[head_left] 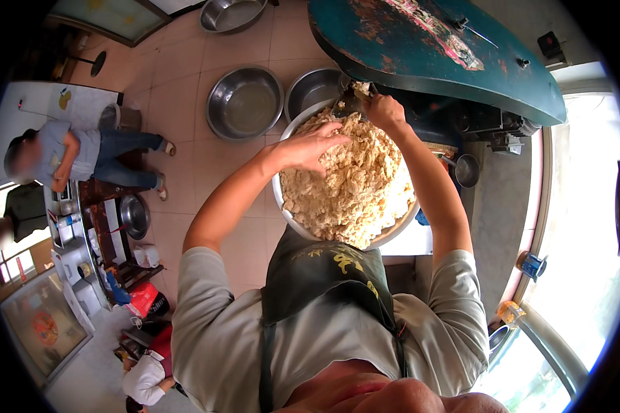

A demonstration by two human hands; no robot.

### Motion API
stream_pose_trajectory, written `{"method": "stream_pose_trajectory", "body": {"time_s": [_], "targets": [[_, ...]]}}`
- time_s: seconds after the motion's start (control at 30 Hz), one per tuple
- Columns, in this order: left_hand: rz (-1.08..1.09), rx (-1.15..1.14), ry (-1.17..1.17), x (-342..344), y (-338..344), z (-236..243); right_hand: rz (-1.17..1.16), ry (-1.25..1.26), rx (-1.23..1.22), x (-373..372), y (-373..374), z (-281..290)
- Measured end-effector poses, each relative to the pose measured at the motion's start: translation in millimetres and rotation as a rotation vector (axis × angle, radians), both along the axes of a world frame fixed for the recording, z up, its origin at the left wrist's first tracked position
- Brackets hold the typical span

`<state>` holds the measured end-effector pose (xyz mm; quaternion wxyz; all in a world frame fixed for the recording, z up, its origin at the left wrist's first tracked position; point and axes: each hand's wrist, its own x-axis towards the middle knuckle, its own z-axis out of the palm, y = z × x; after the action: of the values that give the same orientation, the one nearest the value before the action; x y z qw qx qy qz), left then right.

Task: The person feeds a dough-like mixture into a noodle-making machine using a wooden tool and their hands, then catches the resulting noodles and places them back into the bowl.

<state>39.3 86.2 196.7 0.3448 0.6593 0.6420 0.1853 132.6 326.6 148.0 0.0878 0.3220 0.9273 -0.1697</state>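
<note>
A large metal basin [280, 199] in front of me is heaped with crumbly, pale yellow dough [348, 182]. My left hand [315, 146] lies on the left side of the heap, empty, its fingers spread over the dough. At the far edge of the basin, my right hand [386, 111] is closed round the handle of a dark metal tool [349, 104] with a flat blade, perhaps a scraper. The blade reaches the far side of the dough, and bits of dough cling near its handle. My fingers partly hide the handle.
A big green machine [420, 51] with peeling paint overhangs the basin's far right. Metal basins [244, 103] stand on the tiled floor beyond it. A small metal pot [467, 171] is on the right. One person [83, 151] stands at left; another [148, 375] is lower left.
</note>
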Motion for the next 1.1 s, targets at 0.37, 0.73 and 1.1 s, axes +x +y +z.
{"method": "stream_pose_trajectory", "body": {"time_s": [0.37,0.73,1.1], "targets": [[0.135,0.213,-0.1,6.6,-3.8,-42.9,-0.023,-0.003,-0.07,28.7,-1.6,5.2],[0.354,0.299,0.061,35.4,45.6,-64.3,-0.004,-0.009,0.004,3.5,4.1,1.0],[0.538,0.256,-0.118,-1.5,98.3,-92.4,0.097,0.138,0.225,29.1,33.8,-12.5]]}}
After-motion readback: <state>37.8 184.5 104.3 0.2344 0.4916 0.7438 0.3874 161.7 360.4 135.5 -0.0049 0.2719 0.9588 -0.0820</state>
